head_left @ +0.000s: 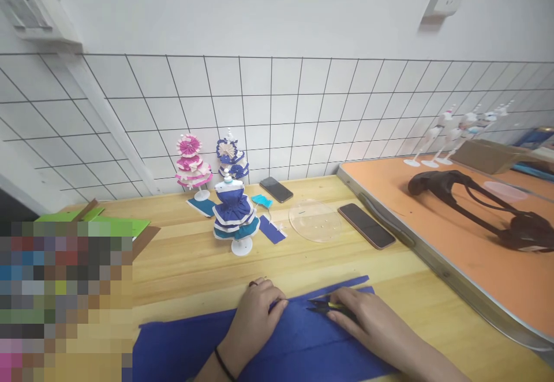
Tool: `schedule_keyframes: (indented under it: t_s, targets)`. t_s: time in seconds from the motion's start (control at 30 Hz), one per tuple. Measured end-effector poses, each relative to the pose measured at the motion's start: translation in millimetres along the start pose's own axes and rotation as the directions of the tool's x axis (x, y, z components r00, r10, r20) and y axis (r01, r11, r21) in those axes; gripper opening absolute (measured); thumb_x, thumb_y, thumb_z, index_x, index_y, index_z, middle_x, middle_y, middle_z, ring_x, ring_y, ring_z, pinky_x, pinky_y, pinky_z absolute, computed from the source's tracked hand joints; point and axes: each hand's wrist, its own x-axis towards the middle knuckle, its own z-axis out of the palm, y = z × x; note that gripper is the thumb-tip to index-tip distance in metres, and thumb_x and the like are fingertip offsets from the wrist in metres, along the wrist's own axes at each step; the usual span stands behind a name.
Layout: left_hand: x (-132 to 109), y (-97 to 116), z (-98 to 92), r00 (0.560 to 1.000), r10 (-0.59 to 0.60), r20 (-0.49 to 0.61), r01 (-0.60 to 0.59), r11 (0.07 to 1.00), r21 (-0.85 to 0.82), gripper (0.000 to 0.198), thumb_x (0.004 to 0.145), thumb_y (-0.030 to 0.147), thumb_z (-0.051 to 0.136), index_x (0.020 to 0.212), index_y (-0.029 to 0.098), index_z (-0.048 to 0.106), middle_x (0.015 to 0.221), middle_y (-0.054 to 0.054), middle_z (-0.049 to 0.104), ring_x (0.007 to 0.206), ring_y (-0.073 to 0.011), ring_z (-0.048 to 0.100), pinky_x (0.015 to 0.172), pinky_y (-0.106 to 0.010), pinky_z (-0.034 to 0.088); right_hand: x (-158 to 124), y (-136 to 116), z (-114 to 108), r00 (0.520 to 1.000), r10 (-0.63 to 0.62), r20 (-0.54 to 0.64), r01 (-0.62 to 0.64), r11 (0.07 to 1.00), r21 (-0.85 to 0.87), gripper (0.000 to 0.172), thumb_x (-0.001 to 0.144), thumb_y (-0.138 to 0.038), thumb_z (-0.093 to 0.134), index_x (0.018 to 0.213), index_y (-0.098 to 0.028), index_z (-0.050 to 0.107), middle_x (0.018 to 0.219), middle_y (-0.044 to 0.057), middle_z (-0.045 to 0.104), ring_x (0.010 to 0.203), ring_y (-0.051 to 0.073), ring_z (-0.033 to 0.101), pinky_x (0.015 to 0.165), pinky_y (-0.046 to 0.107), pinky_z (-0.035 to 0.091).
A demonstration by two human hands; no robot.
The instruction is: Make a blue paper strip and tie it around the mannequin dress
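Note:
A sheet of dark blue fabric [311, 341] lies on the wooden table in front of me. Along its far edge a narrow strip [355, 282] is partly separated at the right. My left hand [259, 313], with a black band on the wrist, rests on the fabric, thumb and fingers pinching its far edge. My right hand [359, 315] is closed around small black-and-yellow thread snips [318, 306]. Their blades are spread apart and point left toward my left hand, just over the fabric near the cut. The grip is partly hidden by my fingers.
Beyond the fabric stands a mini dress form in blue and teal ruffles [236, 212], with pink [193, 165] and blue-and-cream [232, 154] ones behind. Two phones [367, 226], a clear round dish [315, 220] and fabric scraps [272, 229] lie nearby. An orange-topped table [467, 272] adjoins at right.

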Motion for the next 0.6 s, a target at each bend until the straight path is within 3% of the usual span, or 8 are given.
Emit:
schedule_keyframes:
  t_s: [0.6]
  targets:
    - [1, -5, 1.9, 1.0, 0.01, 0.0, -0.01, 1.0, -0.01, 0.015, 0.081, 0.022, 0.053, 0.075, 0.019, 0.067, 0.081, -0.005, 0.066, 0.083, -0.0196, 0.056, 0.077, -0.031, 0.04, 26, -13, -2, 0.99, -0.129, 0.052, 0.126, 0.991, 0.048, 0.023, 0.086, -0.039, 0.047, 0.093, -0.023, 0.061, 0.088, 0.003, 0.067, 0.08, 0.02, 0.061, 0.07, 0.027, 0.042]
